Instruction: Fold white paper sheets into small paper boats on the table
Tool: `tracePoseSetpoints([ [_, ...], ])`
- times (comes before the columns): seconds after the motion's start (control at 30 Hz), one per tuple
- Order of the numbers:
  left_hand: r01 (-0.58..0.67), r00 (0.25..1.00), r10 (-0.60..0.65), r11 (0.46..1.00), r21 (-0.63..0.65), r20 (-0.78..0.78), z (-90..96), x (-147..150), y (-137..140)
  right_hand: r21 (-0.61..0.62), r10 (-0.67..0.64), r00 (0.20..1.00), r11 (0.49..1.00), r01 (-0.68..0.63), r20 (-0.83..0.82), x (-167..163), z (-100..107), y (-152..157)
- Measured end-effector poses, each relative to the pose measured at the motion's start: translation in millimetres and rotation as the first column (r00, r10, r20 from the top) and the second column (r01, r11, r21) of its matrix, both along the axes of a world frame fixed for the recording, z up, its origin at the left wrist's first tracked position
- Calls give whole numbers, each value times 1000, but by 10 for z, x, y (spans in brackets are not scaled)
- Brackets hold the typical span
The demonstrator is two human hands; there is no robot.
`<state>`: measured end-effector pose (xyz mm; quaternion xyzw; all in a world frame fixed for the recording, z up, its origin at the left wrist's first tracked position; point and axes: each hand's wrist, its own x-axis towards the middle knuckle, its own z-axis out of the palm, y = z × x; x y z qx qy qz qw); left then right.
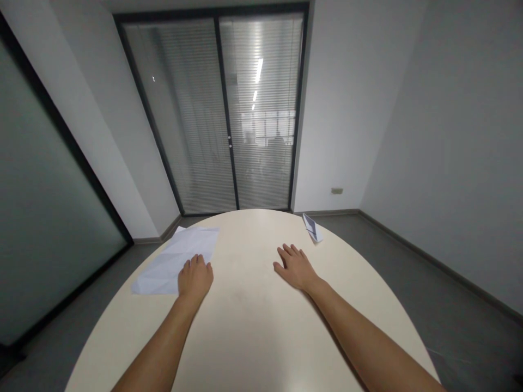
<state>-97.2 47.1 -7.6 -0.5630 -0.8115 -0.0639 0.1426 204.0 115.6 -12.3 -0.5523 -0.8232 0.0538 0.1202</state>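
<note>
**Left hand [195, 276] at a creased sheet of white paper [174, 260], right hand [297, 268] near a small folded piece of white paper [312, 228]**

Seen from head height, a person's two bare forearms reach forward over a round, cream-coloured table with a smooth top [245, 321]. The creased sheet lies spread out at the table's left side, fold lines running across it. The left hand is palm down over the sheet's right edge, fingers close together; their tips are too foreshortened to tell whether they pinch the paper. The right hand is released, palm down with fingers spread, over the bare tabletop right of centre. Just beyond it, apart from the fingers, the folded piece, narrow and pointed, sits near the far right rim. Past the table is a dark-framed glass partition with pale horizontal blinds [196, 120], set beside a plain white wall [347, 109].
</note>
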Motion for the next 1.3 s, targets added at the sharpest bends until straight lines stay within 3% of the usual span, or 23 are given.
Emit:
tracePoseSetpoints([
  [0.43, -34, 999, 36, 994, -105, 24, 102, -10, 4, -23, 11, 1000, 1000, -11, 9, -7, -36, 26],
  [0.8, -63, 995, 65, 998, -23, 81, 240, -3, -61, -30, 14, 1000, 999, -14, -2, 25, -62, -1],
  [1.07, -3, 995, -1, 999, 40, 104, 256, 18, -71, -31, 11, 1000, 999, -11, -5, 37, -80, -4],
  [1.3, 61, 990, -68, 996, 59, 121, 508, 244, -160, -17, 12, 1000, 1000, -12, -8, 14, -43, -21],
])
